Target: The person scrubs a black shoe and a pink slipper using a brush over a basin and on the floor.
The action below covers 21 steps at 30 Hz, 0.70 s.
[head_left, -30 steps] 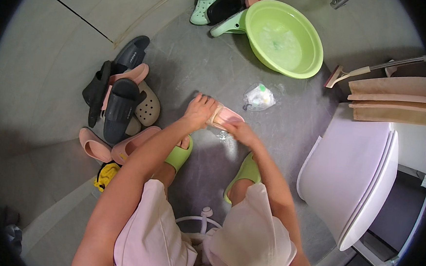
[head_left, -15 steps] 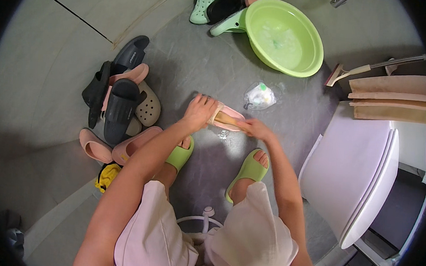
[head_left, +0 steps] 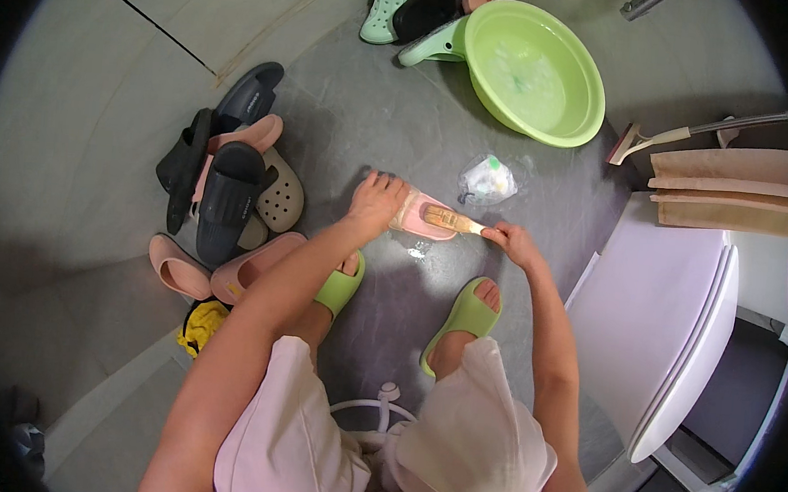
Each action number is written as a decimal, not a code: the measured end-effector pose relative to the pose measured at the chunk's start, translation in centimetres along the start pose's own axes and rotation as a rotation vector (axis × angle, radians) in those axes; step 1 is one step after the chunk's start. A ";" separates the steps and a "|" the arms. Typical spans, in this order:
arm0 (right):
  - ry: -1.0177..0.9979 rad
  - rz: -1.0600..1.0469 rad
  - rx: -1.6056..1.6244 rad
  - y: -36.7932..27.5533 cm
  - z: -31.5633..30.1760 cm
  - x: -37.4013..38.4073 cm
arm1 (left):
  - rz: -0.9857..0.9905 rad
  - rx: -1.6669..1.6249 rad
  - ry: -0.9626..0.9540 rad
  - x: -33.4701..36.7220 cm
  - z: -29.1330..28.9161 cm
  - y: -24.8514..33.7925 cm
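My left hand [head_left: 379,202] is closed round one end of a pink slipper [head_left: 414,217], covering that end. In my right hand [head_left: 514,243] is the thin handle of a wooden brush [head_left: 450,219]. The brush's wide head lies over the open end of the slipper's footbed; its bristles are hidden. Wet shine and a little foam show on the floor just below the slipper. Beyond it lies a clear plastic bag [head_left: 490,181] with something white and green inside.
A green basin [head_left: 591,114] of soapy water stands at the far side, near green clogs [head_left: 384,18]. Several slippers and clogs [head_left: 231,204] are piled on the left, by a yellow cloth [head_left: 201,326]. A toilet [head_left: 642,324] and a squeegee [head_left: 658,139] are on the right.
My right hand has pulled back to the right with the brush, so more of the brush head shows over the slipper. My left hand keeps its hold on the slipper.
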State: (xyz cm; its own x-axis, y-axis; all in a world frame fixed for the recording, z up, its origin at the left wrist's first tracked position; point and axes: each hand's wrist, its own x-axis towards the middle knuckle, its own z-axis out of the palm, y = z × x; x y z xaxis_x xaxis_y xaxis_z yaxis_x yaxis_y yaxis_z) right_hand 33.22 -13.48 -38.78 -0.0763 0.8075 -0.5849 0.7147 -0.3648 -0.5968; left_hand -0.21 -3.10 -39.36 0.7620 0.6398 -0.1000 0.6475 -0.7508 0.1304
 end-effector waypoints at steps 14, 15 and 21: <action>0.558 -0.186 -0.458 -4.5 6.3 -1.6 | 0.005 -0.023 -0.086 1.0 -0.3 -0.4; 0.559 -0.185 -0.464 -3.5 5.5 -2.7 | 0.003 -0.025 -0.054 1.1 -0.5 -0.3; 0.414 -0.126 -0.509 -7.1 6.0 -0.1 | 0.014 -0.009 -0.078 0.9 -0.6 -0.6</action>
State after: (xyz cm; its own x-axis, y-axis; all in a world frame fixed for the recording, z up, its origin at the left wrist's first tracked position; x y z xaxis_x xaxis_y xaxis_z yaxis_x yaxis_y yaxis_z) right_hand 23.98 -13.76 -37.84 0.0196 0.9779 -0.2081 0.9645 -0.0734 -0.2537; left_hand 0.09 -1.95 -38.96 0.7695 0.6143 -0.1750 0.6370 -0.7579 0.1407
